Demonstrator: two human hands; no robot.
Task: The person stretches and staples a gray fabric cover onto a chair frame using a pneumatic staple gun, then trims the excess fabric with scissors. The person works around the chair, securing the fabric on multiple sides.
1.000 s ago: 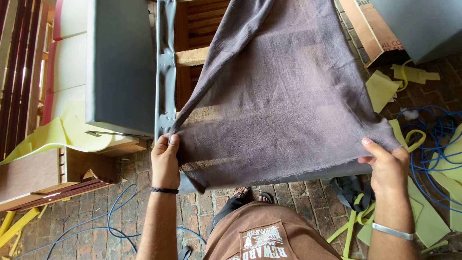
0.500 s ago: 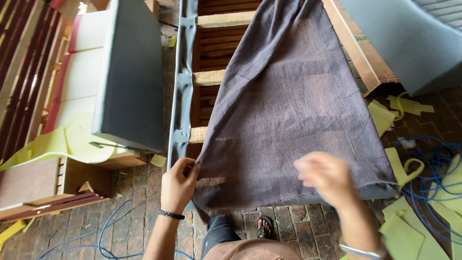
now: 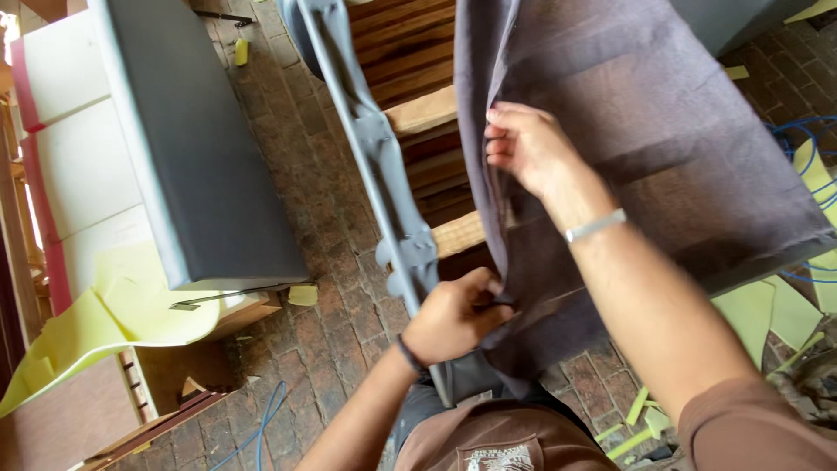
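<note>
A large grey-brown cloth (image 3: 663, 139) lies draped over a wooden slatted frame (image 3: 418, 78) whose left rail (image 3: 375, 166) is wrapped in grey fabric. My left hand (image 3: 453, 318) is closed on the cloth's near left corner, right beside the grey rail. My right hand (image 3: 527, 148), with a silver band on the wrist, reaches across and pinches the cloth's left edge farther up. The frame's right side is hidden under the cloth.
A grey upholstered panel (image 3: 192, 148) on white foam blocks (image 3: 78, 166) stands to the left on the brick floor (image 3: 323, 288). Yellow foam scraps (image 3: 96, 323) lie at lower left and at right. Blue cable (image 3: 806, 139) coils at the right edge.
My right hand let go of the cloth's right corner and crossed over to its left edge. The left hand kept its corner, now against the grey rail. The view shifted closer.
</note>
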